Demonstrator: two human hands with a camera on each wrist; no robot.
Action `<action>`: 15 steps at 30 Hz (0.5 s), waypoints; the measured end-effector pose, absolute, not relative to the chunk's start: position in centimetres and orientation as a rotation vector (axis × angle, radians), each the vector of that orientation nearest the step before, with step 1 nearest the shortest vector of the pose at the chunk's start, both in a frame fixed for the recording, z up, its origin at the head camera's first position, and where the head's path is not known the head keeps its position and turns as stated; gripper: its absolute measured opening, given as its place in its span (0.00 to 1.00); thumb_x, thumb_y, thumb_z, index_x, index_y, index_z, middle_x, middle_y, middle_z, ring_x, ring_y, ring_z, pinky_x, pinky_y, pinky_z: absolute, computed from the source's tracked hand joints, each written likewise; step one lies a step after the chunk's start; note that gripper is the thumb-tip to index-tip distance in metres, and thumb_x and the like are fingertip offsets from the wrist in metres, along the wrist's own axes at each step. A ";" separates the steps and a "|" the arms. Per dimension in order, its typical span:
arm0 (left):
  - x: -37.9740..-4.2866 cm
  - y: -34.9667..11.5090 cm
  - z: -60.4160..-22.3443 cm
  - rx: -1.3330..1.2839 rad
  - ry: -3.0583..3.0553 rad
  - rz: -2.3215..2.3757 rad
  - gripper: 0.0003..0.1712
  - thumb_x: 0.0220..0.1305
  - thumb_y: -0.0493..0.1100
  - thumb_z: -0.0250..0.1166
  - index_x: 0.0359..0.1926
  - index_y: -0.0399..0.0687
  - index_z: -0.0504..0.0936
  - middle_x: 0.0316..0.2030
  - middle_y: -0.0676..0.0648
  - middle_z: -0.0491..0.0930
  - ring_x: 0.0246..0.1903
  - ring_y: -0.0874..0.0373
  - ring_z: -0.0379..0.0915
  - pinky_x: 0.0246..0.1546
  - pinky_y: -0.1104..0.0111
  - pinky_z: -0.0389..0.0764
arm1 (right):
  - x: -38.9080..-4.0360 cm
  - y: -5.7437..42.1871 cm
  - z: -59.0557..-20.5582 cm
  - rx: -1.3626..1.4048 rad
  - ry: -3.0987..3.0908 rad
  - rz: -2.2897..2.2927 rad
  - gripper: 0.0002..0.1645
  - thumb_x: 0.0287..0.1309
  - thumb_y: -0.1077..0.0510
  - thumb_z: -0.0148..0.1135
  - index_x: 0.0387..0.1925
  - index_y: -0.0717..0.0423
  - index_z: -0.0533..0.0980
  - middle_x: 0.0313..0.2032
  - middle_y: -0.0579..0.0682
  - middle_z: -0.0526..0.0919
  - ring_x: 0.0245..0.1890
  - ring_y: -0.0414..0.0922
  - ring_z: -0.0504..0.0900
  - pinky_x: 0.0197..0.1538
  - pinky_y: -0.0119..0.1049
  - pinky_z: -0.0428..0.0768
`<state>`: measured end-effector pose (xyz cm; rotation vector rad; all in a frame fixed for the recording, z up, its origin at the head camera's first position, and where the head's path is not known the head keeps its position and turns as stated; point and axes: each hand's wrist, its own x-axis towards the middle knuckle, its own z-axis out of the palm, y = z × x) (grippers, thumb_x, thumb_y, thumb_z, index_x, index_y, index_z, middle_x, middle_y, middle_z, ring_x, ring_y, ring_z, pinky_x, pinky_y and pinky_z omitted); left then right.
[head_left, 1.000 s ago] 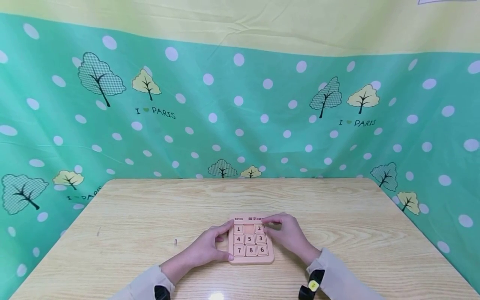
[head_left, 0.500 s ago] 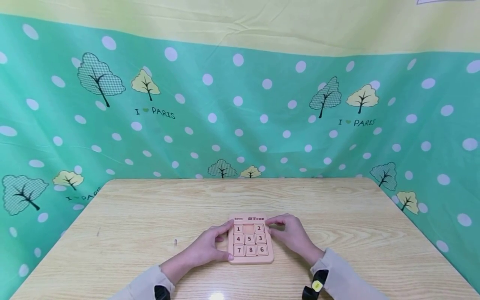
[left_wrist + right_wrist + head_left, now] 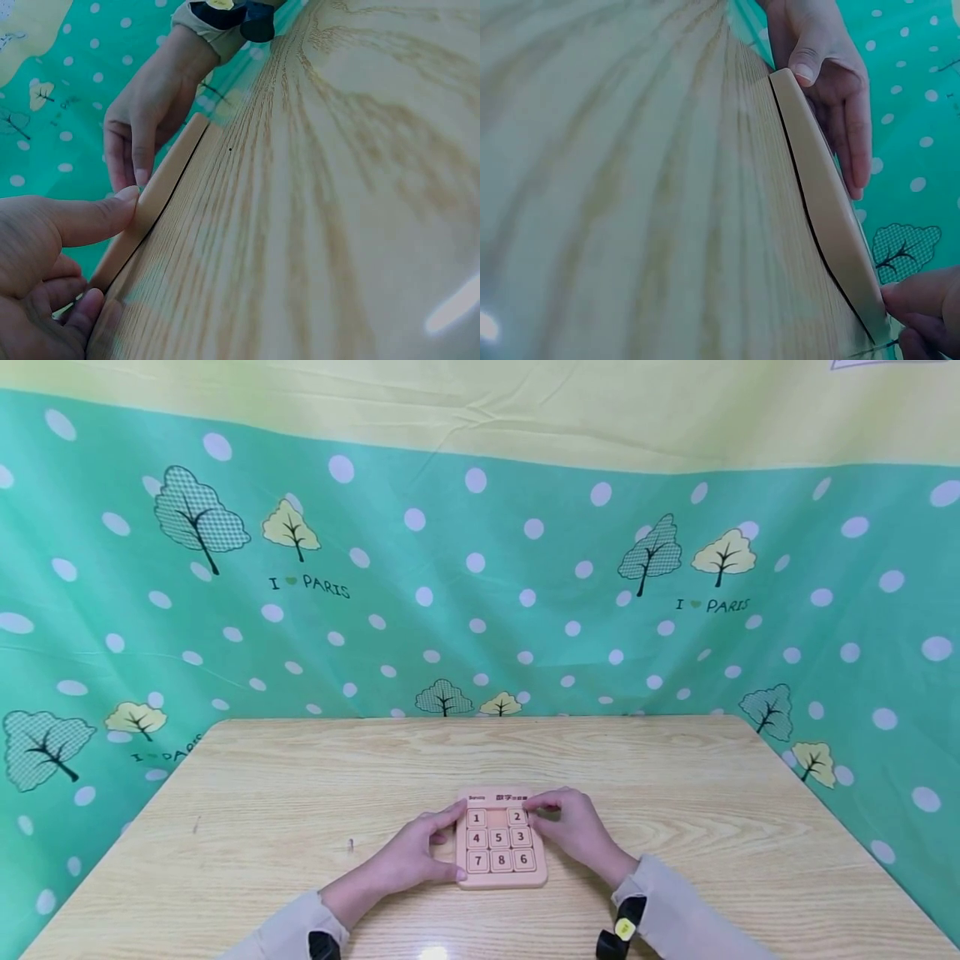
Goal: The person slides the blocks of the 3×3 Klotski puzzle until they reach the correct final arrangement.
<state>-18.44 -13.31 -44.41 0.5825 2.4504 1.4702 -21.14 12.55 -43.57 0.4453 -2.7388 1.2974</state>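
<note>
A pink number slide puzzle (image 3: 502,881) lies flat on the table, in the head view's lower middle. Its rows read 1, a gap, 2; then 4, 5, 3; then 7, 8, 6. Along its left side my left hand (image 3: 420,852) grips the frame, index finger by the top corner and thumb by the bottom one. At the upper right, my right hand (image 3: 573,827) has index fingertip and thumb close together at the right edge of the 2 tile (image 3: 517,817). Both wrist views show the puzzle's thin side edge, with its tiles hidden.
The wood-grain table (image 3: 337,760) stretches out around the puzzle. A green dotted curtain (image 3: 375,635) with printed trees hangs behind it and along the sides. Black wrist straps (image 3: 630,914) sit over beige sleeves (image 3: 682,910).
My right hand drew back slightly to the right, off the 2 tile, then came back left to its edge. The left hand and the tile order stay the same.
</note>
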 end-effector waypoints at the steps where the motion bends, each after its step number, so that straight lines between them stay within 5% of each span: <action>1: -18.4 -13.3 -44.4 0.584 2.452 1.472 0.55 0.41 0.46 0.76 0.70 0.43 0.58 0.67 0.39 0.60 0.52 0.49 0.66 0.56 0.58 0.69 | -21.1 12.5 -43.5 0.450 -2.739 1.296 0.11 0.49 0.66 0.67 0.36 0.52 0.84 0.38 0.46 0.84 0.41 0.44 0.78 0.47 0.42 0.76; 15: -18.4 -13.3 -44.4 0.577 2.463 1.451 0.55 0.42 0.47 0.76 0.70 0.43 0.58 0.67 0.40 0.60 0.52 0.49 0.66 0.55 0.60 0.69 | -22.0 11.5 -44.1 0.583 -2.724 1.339 0.12 0.48 0.68 0.66 0.36 0.54 0.84 0.36 0.47 0.85 0.39 0.43 0.79 0.43 0.31 0.76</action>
